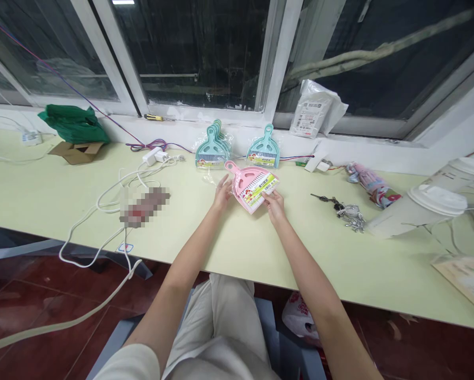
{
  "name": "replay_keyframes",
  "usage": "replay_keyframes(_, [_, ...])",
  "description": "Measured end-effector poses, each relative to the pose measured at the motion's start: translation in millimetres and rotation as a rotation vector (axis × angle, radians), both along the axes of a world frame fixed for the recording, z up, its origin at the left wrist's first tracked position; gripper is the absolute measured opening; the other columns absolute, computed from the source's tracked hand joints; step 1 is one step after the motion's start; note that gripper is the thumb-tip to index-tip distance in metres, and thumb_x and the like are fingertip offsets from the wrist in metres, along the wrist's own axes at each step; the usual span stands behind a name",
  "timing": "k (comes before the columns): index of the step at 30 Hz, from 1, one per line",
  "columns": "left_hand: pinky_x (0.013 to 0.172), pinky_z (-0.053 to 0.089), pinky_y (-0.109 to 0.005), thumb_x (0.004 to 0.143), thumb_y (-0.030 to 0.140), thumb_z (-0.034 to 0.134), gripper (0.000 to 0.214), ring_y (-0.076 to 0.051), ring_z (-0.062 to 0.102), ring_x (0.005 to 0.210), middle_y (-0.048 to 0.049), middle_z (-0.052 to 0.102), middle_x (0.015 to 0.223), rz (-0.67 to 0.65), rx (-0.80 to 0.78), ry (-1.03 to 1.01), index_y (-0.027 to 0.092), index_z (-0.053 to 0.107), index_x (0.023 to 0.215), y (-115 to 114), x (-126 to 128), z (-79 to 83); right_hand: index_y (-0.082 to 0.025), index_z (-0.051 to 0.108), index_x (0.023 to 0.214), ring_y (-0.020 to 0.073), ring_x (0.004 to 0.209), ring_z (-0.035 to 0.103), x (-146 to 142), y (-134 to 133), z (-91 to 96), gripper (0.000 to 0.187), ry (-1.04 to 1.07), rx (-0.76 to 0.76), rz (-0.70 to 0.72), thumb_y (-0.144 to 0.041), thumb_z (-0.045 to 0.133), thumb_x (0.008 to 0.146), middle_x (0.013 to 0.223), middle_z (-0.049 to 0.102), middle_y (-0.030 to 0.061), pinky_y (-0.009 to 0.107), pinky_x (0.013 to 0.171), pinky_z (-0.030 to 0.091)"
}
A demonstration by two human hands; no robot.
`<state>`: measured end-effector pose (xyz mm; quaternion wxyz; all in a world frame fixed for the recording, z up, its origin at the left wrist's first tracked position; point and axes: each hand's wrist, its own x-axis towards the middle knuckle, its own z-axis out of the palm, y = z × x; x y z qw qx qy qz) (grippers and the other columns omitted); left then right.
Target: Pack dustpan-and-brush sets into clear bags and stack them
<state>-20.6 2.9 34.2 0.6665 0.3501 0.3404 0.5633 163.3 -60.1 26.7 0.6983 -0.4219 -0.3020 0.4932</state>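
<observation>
A pink dustpan and brush set in clear plastic wrap is tilted above the table, its handle toward the upper left. My right hand grips its lower right edge, thumb over the printed label. Beside the left edge is my left hand, fingers stretched out and apart, at the wrapper; whether it bears any weight I cannot tell. Behind stand a row of wrapped teal dustpan sets and, to its right, another teal dustpan set, both upright against the window ledge.
White cables and a blurred object lie at left, near a cardboard box and a green bag. To the right are keys, a folded umbrella and white cups. A plastic package leans on the window.
</observation>
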Motion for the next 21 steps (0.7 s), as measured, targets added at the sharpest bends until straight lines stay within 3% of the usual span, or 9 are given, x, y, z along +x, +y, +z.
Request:
replay_keyframes(3, [0.074,0.054,-0.031,0.074,0.031,0.070,0.071,-0.021,0.069,0.090,-0.0086,0.070,0.111,-0.006,0.100,0.031,0.024,0.046,0.140,3,-6,-0.3,-0.018,0.065,0.092,0.0224,0.081,0.071,5,0,2.3,0.045,-0.035,0.002,-0.002,-0.025,0.084,0.052,0.083,0.074,0.0038,0.038,0.077,0.061])
replay_keyframes(8, [0.077,0.054,-0.034,0.074,0.026,0.068,0.095,-0.021,0.071,0.088,-0.0043,0.069,0.116,-0.064,0.181,0.080,0.041,0.015,0.151,-2,-25,11.5,-0.019,0.064,0.091,0.0205,0.081,0.071,20,3,2.2,0.041,-0.034,-0.005,-0.133,-0.025,0.081,0.054,0.086,0.075,0.0027,0.036,0.076,0.060])
replay_keyframes(11, [0.077,0.054,-0.033,0.073,0.025,0.067,0.097,-0.021,0.070,0.091,-0.0046,0.069,0.117,-0.131,0.173,0.104,0.042,0.012,0.151,-2,-30,13.6,-0.019,0.065,0.090,0.0205,0.081,0.071,26,4,1.7,0.040,-0.026,-0.044,-0.116,-0.022,0.081,0.053,0.085,0.075,0.0025,0.035,0.076,0.060])
replay_keyframes(14, [0.074,0.054,-0.032,0.071,0.024,0.070,0.096,-0.021,0.070,0.089,-0.0045,0.070,0.112,-0.140,0.116,0.094,0.037,0.018,0.151,3,-26,7.7,-0.018,0.066,0.089,0.0212,0.080,0.072,27,4,2.2,0.040,-0.048,-0.058,-0.011,-0.022,0.083,0.052,0.085,0.075,0.0030,0.035,0.075,0.061])
replay_keyframes(17, [0.068,0.053,-0.029,0.070,0.024,0.072,0.084,-0.018,0.069,0.078,-0.0049,0.071,0.100,-0.127,0.034,0.102,0.025,0.035,0.146,6,-19,1.4,-0.018,0.067,0.090,0.0225,0.078,0.072,22,3,2.8,0.043,-0.076,-0.052,0.092,-0.025,0.085,0.052,0.083,0.076,0.0036,0.037,0.073,0.061])
replay_keyframes(21, [0.068,0.052,-0.028,0.072,0.025,0.073,0.068,-0.018,0.068,0.077,-0.0063,0.072,0.099,-0.241,0.049,0.111,0.020,0.049,0.135,-1,-11,2.2,-0.019,0.066,0.087,0.0223,0.078,0.072,11,3,3.0,0.043,-0.037,-0.047,0.067,-0.027,0.086,0.050,0.082,0.076,0.0030,0.036,0.073,0.062])
